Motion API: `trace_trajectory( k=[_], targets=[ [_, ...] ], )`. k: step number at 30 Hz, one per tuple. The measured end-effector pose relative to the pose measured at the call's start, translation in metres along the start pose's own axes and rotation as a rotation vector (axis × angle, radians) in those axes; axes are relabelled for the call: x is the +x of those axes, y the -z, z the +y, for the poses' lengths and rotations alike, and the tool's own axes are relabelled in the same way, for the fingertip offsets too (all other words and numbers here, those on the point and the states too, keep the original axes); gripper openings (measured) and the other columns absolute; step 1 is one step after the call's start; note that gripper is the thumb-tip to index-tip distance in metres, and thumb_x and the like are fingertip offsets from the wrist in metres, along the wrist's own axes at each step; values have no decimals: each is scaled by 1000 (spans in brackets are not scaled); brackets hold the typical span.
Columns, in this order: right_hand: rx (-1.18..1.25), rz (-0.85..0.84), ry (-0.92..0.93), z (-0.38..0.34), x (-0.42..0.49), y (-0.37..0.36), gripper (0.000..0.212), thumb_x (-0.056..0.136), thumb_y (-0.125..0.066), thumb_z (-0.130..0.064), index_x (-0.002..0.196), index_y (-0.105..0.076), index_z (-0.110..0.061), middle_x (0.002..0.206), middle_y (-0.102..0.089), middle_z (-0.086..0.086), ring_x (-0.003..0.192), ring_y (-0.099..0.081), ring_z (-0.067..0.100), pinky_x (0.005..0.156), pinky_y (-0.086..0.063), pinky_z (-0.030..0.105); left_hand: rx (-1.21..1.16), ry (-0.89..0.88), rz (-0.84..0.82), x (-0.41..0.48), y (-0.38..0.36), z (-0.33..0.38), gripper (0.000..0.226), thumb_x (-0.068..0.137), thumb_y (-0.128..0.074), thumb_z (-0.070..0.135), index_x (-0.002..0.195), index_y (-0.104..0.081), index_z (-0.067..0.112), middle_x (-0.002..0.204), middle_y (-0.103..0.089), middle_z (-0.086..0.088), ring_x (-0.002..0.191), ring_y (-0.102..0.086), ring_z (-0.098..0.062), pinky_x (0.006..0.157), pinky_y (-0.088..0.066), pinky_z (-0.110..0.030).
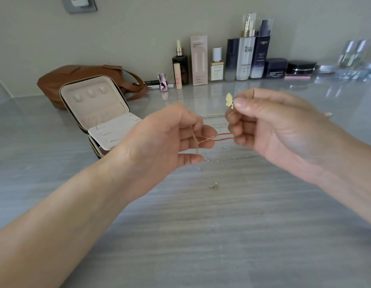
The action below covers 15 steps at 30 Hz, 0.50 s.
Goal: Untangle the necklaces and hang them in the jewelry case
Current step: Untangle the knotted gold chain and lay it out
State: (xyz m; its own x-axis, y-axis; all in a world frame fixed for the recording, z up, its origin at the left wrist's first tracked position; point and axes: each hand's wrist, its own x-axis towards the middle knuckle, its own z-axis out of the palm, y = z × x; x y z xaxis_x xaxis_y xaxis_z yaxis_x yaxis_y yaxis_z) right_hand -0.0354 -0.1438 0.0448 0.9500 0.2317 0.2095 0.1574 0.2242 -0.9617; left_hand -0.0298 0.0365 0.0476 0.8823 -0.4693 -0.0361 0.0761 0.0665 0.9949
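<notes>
Two bare hands hold a tangle of necklaces point(216, 123) in the air above a grey counter point(201, 235), just right of an open jewelry case point(109, 109). The left hand point(170, 138) has its fingers curled round a crossing of pale strands. The right hand point(267, 125) pinches a small cream pendant point(229, 99) between thumb and forefinger, its lower fingers curled on the strands below. Between the hands run a doubled red cord point(224, 136) and several fine silver chains point(213, 115), drawn nearly straight. One chain end trails down to a small clasp point(213, 187) on the counter. The step in hand looks like teasing one necklace free of the rest. Done well, it probably means easing the tension first — taut chains likely tighten a knot — then following the pendant's chain to the crossing in the left hand and lifting it out loop by loop. The red cord (the thickest and easiest to see) seems a sensible one to separate early. The case's lid stands open, nothing yet hanging from its hooks. A brown bag point(76, 77) and cosmetic bottles point(242, 57) stand behind.
</notes>
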Motion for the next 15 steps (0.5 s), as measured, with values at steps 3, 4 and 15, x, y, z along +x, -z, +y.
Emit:
trace_trajectory(
  k=[3,4,15],
  targets=[
    [52,0,-2,-1,0,0,6,68,-61,-19,62,-59,-18,56,-62,-2,53,-57,11,54,-49,19,38,16,13,2,-1,-2,17,67,-47,24,52,-54,20,71,-63,0,72,-60,-16,69,-43,-32],
    [65,-2,1,-1,-1,-1,5,67,-58,-20,63,-57,-17,52,-58,-2,52,-54,12,54,-49,20,47,19,16,2,-1,-3,16,67,-47,24,52,-53,19,71,-63,1,72,-60,-16,70,-43,-32],
    [98,5,-11,1,0,-2,4,71,-56,-19,67,-55,-16,57,-60,0,60,-65,16,71,-55,27,147,37,69,5,-1,-8,17,64,-53,25,50,-60,21,70,-65,3,70,-60,-12,67,-44,-30]
  ],
)
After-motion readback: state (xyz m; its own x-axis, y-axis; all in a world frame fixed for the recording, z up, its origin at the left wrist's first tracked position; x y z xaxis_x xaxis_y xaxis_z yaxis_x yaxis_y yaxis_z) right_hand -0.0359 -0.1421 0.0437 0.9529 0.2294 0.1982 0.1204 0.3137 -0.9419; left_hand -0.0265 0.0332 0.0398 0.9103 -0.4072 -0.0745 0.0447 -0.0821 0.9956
